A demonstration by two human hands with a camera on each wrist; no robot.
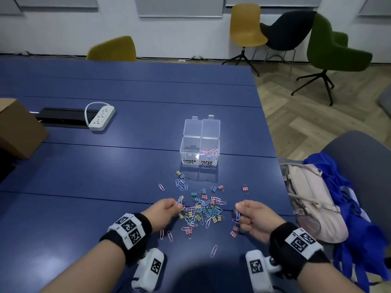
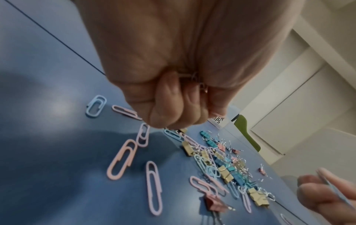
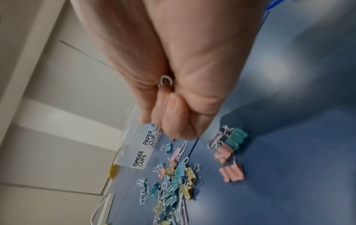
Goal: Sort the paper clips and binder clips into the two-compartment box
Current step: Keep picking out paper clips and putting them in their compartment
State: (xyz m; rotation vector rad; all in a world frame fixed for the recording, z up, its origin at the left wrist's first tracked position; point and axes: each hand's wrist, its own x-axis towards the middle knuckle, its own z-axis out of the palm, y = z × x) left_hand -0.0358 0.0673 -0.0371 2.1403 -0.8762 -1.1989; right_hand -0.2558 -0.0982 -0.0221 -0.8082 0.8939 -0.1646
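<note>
A clear two-compartment box (image 1: pixel 218 144) stands open mid-table, labelled BINDER CLIPS on the left and PAPER CLIPS on the right. Several paper clips (image 1: pixel 208 152) lie in the right compartment. Between the box and my hands lies a mixed pile of pastel paper clips and binder clips (image 1: pixel 203 210). At the pile's left edge, my left hand (image 1: pixel 178 206) pinches a pale paper clip (image 1: pixel 180 200). In the left wrist view its fist (image 2: pixel 173 106) hides more clips (image 2: pixel 194 77). To the pile's right, my right hand (image 1: pixel 240 210) pinches a blue paper clip (image 1: pixel 238 215), and its curled fingers (image 3: pixel 173 115) hold clips (image 3: pixel 165 82).
Loose paper clips (image 1: pixel 213 250) lie near the front of the blue table (image 1: pixel 105 176). A white power strip (image 1: pixel 101 117) and a cardboard box (image 1: pixel 19 127) are at the far left. A pink backpack (image 1: pixel 313 199) sits on a chair beside the table's right edge.
</note>
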